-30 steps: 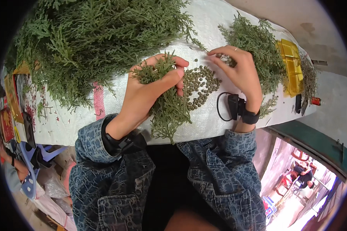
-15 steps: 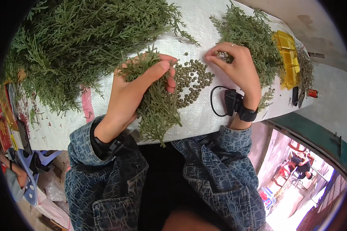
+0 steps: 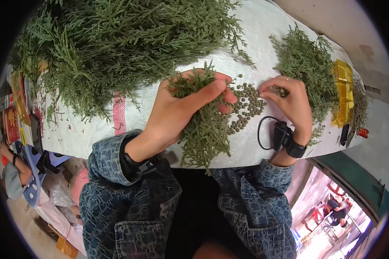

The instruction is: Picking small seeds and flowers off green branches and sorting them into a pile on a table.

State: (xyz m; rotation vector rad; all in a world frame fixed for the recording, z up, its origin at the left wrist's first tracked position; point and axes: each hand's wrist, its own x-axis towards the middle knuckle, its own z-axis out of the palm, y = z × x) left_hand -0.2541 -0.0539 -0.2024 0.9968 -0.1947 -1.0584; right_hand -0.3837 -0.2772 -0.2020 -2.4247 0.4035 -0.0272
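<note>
My left hand [image 3: 170,113] is wrapped round a bunch of green conifer sprigs [image 3: 208,134], whose scaly tips hang down near the front edge of the table. Its thumb and forefinger are pinched together at a thin twig. Just right of them, a heap of small round greenish-brown cones [image 3: 249,103] lies on the white woven sheet [image 3: 194,160]. My right hand [image 3: 294,100] is closed, with several small round cones partly showing inside its curled fingers. Its thumb and fingertip meet at the heap's right edge.
A large pile of conifer branches [image 3: 129,39] covers the far left. A smaller pile [image 3: 307,64] lies at the right, beside a yellow plastic tray [image 3: 343,90]. A black device [image 3: 281,134] with a cable loop sits by my right wrist. Other people [image 3: 15,172] are at the left and lower right.
The view has shifted, so the table appears farther right and lower. My right hand has come down to the cone heap, its fingertips drawn together. My left hand keeps its hold on the sprigs.
</note>
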